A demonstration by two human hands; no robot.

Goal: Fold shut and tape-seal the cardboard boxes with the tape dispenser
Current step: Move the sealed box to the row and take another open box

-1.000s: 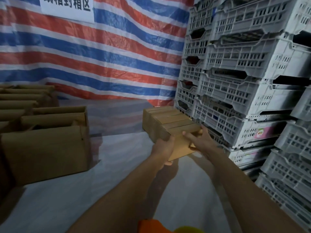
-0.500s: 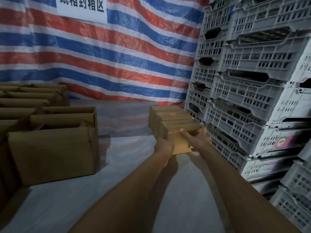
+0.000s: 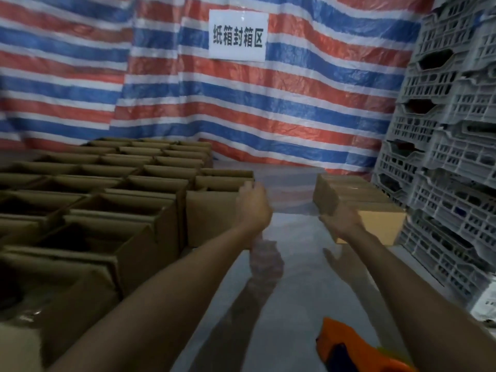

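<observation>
Cardboard fills the left of the desk: rows of open-topped brown cardboard boxes stand with flaps up, packed side by side all the way back to the red, white and blue striped tarpaulin that hangs as a wall. The left hand reaches out to the upper right edge of the open box at the right end of the rows, its fingers curled forward at the flap. Blur hides the fingertips, so I cannot tell whether this grip has closed on the cardboard or only meets it.

Across a bare strip of desk, well apart from the open ones, a row of closed brown cardboard boxes lies just beside the stacked grey slotted plastic crates. The right hand is at the near left corner of the closest closed box, fingers straight and spread, its grip wide open with nothing in it.

The orange tape dispenser shows at the bottom edge of the view, beside the right forearm and in neither hand. A white paper sign with black characters is fixed high on the tarpaulin.
</observation>
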